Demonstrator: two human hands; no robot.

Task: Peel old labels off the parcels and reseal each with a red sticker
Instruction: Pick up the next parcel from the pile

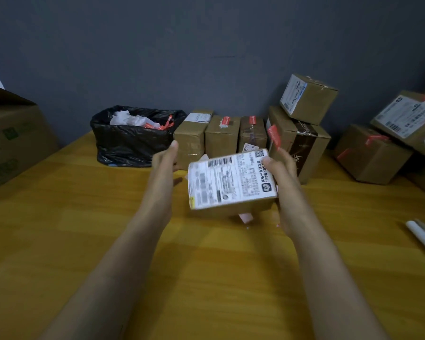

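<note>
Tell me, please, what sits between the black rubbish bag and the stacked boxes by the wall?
In the head view, three small parcels stand in a row between the bag and the stack.

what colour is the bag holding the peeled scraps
Black, glossy plastic bag; seen in the head view.

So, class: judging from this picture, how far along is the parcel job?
Done: row parcels wear red stickers; the bin bag holds peeled labels. In hand: the right hand grips a small parcel, white label intact; left hand open. Left: stacked parcels still labelled.
</note>
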